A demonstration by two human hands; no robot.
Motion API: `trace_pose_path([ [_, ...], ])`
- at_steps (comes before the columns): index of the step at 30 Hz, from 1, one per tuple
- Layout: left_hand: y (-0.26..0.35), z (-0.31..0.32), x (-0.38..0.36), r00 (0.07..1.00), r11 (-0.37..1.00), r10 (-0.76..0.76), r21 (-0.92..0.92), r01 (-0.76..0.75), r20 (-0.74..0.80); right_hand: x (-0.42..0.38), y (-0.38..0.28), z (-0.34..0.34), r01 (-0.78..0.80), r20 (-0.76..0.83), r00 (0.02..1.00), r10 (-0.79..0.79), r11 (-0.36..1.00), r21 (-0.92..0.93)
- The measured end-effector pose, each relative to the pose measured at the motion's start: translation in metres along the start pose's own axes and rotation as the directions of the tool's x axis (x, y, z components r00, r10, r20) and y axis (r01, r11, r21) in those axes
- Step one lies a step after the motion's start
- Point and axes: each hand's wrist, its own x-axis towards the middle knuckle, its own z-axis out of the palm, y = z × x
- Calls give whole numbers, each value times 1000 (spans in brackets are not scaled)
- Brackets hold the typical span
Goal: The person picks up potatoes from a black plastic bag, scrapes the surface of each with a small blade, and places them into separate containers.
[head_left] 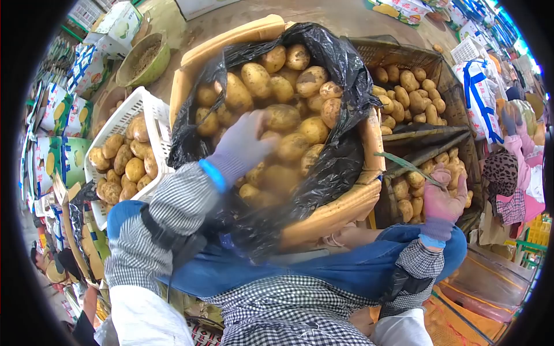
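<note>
My left hand, in a pale purple glove, is over the potatoes in a large yellow-rimmed container lined with a black plastic bag. Its fingers are smeared by motion, so whether they hold a potato is unclear. My right hand, in a pinkish glove, is above the lower compartment of the dark crate at the right, close to its potatoes. Its fingers are closed around one end of a long thin green strip, which points up and left.
A white basket of potatoes stands at the left. The dark crate's upper compartment also holds potatoes. A green bowl and printed cartons are at the upper left. A person in pink is at the far right.
</note>
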Motion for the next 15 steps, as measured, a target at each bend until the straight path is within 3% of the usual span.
trace_pose_path([
  [2, 18, 13, 40, 984, 947, 177, 278, -160, -37, -1, -2, -4, -131, 114, 985, 130, 991, 6],
  [5, 46, 41, 107, 994, 902, 93, 427, -57, -63, -4, 15, 3, -56, 230, 967, 105, 976, -210],
  [7, 54, 67, 148, 997, 858, -36, 510, 64, -66, -18, 33, 22, -63, 121, 988, 93, 970, -233],
  [8, 53, 78, 166, 993, 866, -82, 487, 111, -81, -23, 40, 30, -66, 65, 994, 84, 967, -245],
  [10, 49, 91, 189, 978, 874, -184, 439, 207, -94, -25, 49, 36, -53, 106, 990, 94, 942, -332],
  [13, 45, 77, 180, 995, 875, -95, 474, 101, -37, -32, 59, 40, -128, 85, 982, 172, 916, -380],
  [14, 31, 62, 181, 998, 883, -26, 470, -1, 50, -35, 62, 47, -161, 91, 974, 208, 914, -372],
  [15, 33, 49, 180, 994, 936, -86, 347, 56, 70, -39, 65, 51, -160, 90, 973, 211, 907, -390],
])
